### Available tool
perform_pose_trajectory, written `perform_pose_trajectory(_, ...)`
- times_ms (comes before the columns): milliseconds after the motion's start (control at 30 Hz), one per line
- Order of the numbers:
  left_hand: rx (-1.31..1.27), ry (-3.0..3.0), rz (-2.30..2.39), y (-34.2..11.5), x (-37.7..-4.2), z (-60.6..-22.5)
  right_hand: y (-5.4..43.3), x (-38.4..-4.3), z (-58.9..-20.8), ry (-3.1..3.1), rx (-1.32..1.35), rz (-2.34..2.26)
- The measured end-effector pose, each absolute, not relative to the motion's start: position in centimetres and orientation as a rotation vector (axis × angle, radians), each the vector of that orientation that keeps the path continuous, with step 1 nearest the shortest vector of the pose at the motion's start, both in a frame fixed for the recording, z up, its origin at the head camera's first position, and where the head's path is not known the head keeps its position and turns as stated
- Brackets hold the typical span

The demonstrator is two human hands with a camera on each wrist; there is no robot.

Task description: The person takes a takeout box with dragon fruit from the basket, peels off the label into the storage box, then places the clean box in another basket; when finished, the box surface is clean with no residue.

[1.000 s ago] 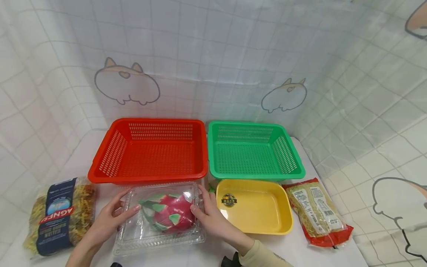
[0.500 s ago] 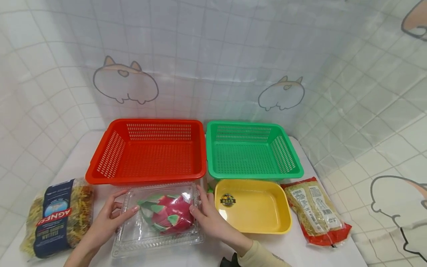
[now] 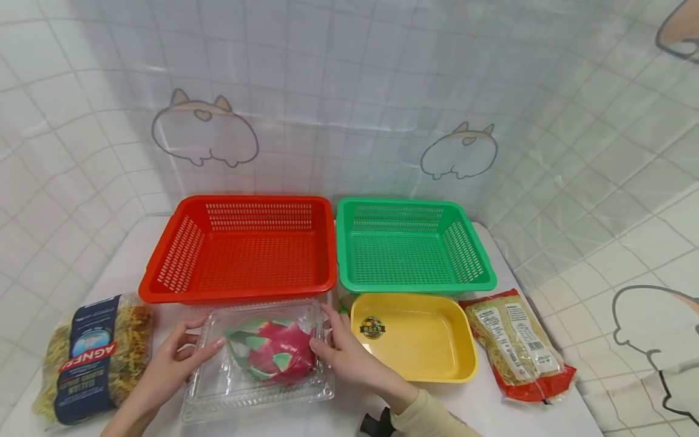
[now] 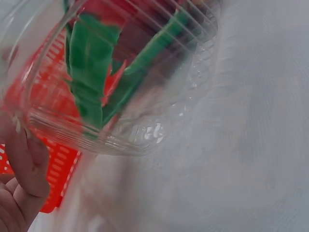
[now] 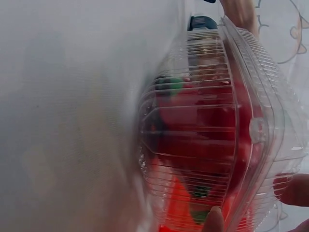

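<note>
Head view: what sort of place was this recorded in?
Most likely a staged tabletop corner rather than a working kitchen: cartoon-printed grid sheeting lines the back and sides, and a white table bears a red basket and a bag of pasta.

Dragon fruit (image 3: pixel 288 353) inside container (image 3: pixel 210 385)

Head view bright; wrist views dimmer, blurry; clear container (image 3: pixel 236 379) glinting.
</note>
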State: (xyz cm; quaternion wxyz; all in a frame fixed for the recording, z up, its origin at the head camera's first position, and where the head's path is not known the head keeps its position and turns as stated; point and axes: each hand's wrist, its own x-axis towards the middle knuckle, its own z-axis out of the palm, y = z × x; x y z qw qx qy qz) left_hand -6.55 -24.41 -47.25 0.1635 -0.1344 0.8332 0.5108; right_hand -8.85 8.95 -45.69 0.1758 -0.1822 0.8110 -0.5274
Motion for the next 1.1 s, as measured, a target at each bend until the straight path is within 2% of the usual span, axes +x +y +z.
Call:
perform_pose_trajectory(600, -0.236, 2.242, 1.697, -26.0, -4.8, -47.6, 9.3, -7.8, -44.8, 2.211, -0.479, -1.564)
perform_pose_trajectory(1100, -0.108, 2.289, 1.773, -23.7, -4.0, -45.5, 11.5, -7.1, -43.3, 2.251, -0.396, -1.608)
